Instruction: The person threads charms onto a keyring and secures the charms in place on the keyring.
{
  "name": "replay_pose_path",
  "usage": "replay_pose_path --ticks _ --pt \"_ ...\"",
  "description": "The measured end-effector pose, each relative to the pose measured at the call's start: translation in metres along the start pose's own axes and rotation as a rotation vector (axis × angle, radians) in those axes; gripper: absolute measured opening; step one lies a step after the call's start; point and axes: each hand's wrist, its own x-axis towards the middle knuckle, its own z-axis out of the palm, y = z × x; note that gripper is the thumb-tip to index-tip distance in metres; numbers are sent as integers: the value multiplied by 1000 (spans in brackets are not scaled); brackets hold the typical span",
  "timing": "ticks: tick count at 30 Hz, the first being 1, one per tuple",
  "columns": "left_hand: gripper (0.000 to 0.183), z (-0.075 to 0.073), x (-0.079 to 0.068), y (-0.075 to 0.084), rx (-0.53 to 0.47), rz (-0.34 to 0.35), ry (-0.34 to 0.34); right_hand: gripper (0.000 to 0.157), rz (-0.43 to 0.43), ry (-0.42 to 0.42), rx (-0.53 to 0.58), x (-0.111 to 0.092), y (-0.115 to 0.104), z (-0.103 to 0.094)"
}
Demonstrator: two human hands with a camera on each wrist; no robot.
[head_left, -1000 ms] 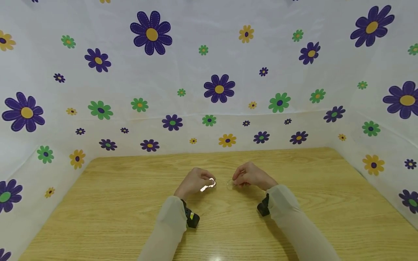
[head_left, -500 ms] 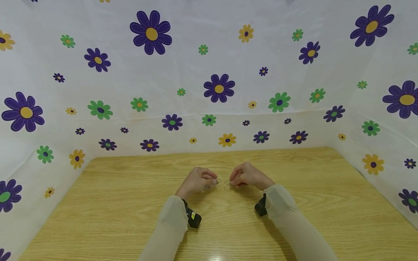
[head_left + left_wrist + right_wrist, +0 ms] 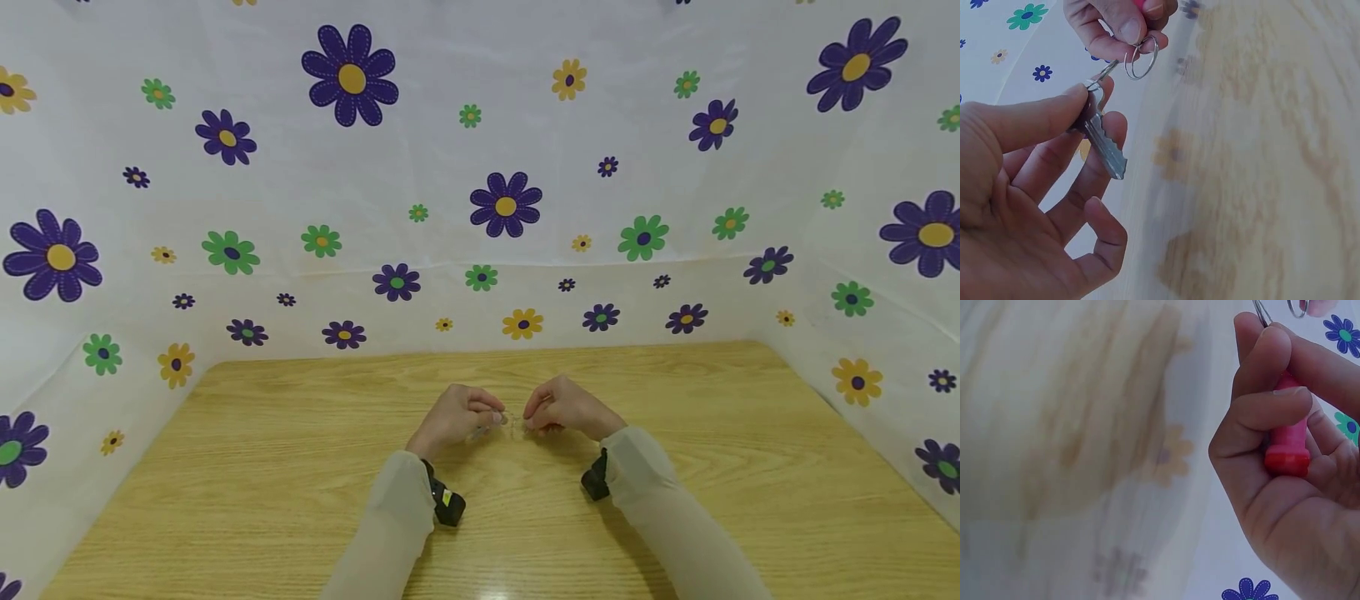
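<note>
Key in the left hand, ring in the right hand

A white cloth printed with purple, green and yellow flowers stands beyond both hands and to either side of them. Below the hands spreads a wood-grain surface, running out well past them left and right. Pale sleeves cover the forearms behind the hands, and a black wrist camera sits at each wrist.

The two hands face each other above the surface, fingertips near but apart. The left pinches a silver key between thumb and finger, its other fingers bent loosely beside the blade. The right has its fingers curled round a pink-and-red cylinder, which lies against its palm.

The key's bow end is turned toward the right hand, its toothed blade pointing away from it. A thin metal ring is pinched at the right hand's fingertips; just beside it, on the left hand's side, a second ring passes through the key's bow
</note>
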Motion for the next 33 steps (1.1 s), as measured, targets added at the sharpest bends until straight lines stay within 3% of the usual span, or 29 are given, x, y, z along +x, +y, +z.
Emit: replay_pose_path --ticks 15,33 --pt "13 2 -1 4 -19 8 -5 8 22 -12 -4 2 -3 5" --pt "12 5 0 6 39 6 -2 7 29 4 -36 2 -6 5"
